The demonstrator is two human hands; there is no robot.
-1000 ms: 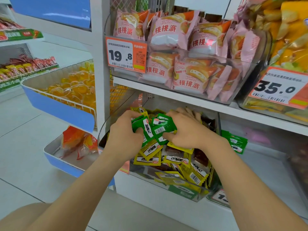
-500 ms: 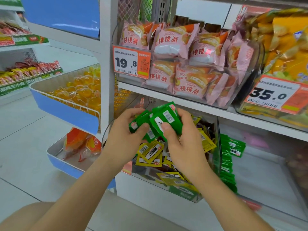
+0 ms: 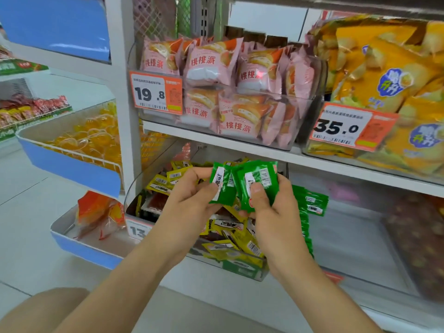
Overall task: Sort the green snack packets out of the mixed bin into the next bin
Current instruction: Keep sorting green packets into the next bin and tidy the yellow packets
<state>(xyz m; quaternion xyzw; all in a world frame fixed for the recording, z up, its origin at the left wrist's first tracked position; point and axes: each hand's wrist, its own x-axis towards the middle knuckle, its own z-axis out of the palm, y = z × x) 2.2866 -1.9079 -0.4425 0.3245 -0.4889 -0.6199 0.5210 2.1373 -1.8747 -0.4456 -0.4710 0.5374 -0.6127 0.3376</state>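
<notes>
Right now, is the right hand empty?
No, the right hand grips a green packet above the mixed bin, thumb pressed on it.

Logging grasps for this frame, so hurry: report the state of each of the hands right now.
Left hand: closed, pinching one green packet.
Right hand: closed, gripping a bunch of green packets.

Price tag (image 3: 137,230) of mixed bin (image 3: 240,269) half behind left forearm (image 3: 153,251)

White shop shelving (image 3: 125,92) stands on a pale tiled floor (image 3: 24,212). At left, a blue-fronted wire basket (image 3: 67,167); above, an orange price tag (image 3: 156,92) beside pink pastry packs (image 3: 211,61).
</notes>
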